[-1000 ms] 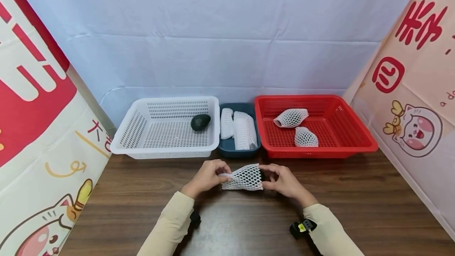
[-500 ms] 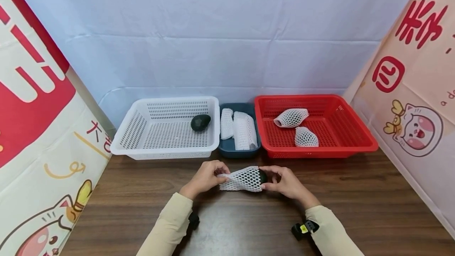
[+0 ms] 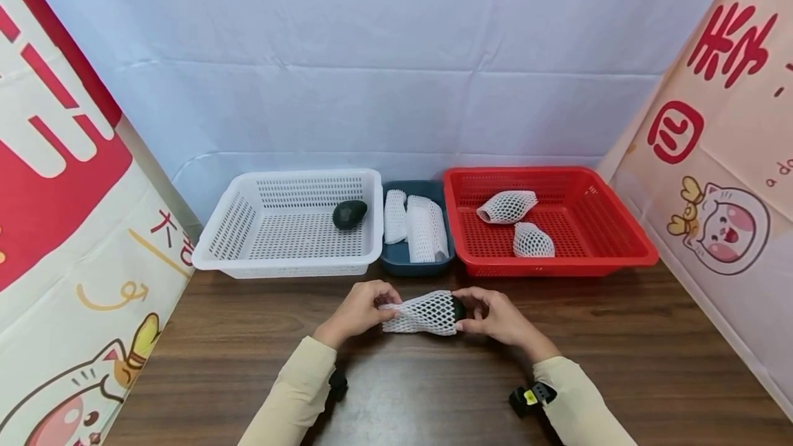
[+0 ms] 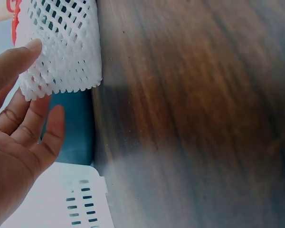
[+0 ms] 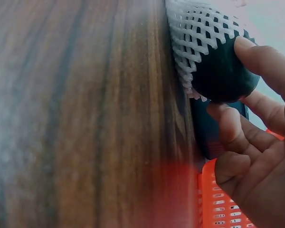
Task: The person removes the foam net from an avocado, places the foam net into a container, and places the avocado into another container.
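Observation:
A white foam net sleeve [image 3: 424, 313] covers most of a dark green avocado [image 3: 458, 308], low over the table in front of the baskets. The avocado's bare rounded end sticks out of the sleeve's right side. My left hand [image 3: 362, 310] pinches the narrow left end of the net between thumb and fingers; in the left wrist view the sleeve's loose edge [image 4: 61, 85] hangs past the fingertips. With thumb and fingers, my right hand [image 3: 495, 319] holds the avocado at its exposed end. The right wrist view shows the thumb on the dark skin [image 5: 223, 78] by the net's edge.
Behind the hands stand a white basket [image 3: 288, 270] with one bare avocado [image 3: 350, 214], a dark blue bin [image 3: 411, 268] with several folded foam nets [image 3: 421, 226], and a red basket [image 3: 557, 267] with two net-wrapped fruits [image 3: 534, 239]. A cloth hangs behind them.
The net has shifted slightly left and down in the head view, and more of the avocado's dark end shows beside the right hand. Both hands keep their hold.

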### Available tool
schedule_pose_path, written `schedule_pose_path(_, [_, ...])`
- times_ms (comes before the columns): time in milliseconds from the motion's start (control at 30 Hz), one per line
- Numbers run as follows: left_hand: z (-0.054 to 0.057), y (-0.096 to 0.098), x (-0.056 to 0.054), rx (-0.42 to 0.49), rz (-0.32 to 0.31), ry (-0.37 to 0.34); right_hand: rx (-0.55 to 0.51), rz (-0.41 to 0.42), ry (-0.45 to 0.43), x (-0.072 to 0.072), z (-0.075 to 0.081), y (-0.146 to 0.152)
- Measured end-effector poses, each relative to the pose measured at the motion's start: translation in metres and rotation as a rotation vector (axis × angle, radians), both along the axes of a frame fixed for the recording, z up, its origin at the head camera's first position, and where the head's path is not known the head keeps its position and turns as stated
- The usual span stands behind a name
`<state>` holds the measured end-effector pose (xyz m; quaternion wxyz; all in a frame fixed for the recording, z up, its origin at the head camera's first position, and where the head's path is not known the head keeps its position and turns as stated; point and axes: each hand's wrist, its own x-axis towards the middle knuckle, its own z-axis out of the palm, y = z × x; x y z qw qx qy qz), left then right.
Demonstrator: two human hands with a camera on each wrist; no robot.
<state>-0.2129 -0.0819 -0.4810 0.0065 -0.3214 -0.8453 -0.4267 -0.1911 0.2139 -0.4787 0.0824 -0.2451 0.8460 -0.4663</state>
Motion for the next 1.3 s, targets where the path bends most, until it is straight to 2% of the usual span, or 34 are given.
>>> schedule_pose_path(100, [0.006,0.004,0.0,-0.047,-0.018,-0.021,0.029,0.003,-0.029,-0.001,0.003,0.001])
schedule_pose_path(267, [0.023,0.016,-0.002,-0.141,-0.079,-0.06,0.048,0.027,-0.093,-0.005,0.01,0.001])
schedule_pose_path(333, [0.025,0.021,-0.002,-0.161,-0.095,-0.069,0.052,0.047,-0.119,-0.007,0.013,0.0])
schedule_pose_path(433, [0.022,0.027,-0.001,-0.179,-0.101,-0.081,0.051,0.065,-0.154,-0.008,0.015,-0.001])
schedule_pose_path(600, [0.015,0.033,0.002,-0.186,-0.086,-0.054,0.038,0.059,-0.2,-0.008,0.018,-0.003])
schedule_pose_path(900, [0.007,0.043,0.008,-0.183,-0.119,-0.002,0.104,0.085,-0.187,-0.011,0.016,-0.02])
schedule_pose_path(1100, [0.004,0.044,0.009,-0.167,-0.091,-0.002,0.134,0.094,-0.179,-0.012,0.018,-0.021])
schedule_pose_path(1300, [0.002,0.047,0.008,-0.155,-0.075,-0.025,0.106,-0.014,-0.216,-0.009,0.02,-0.016])
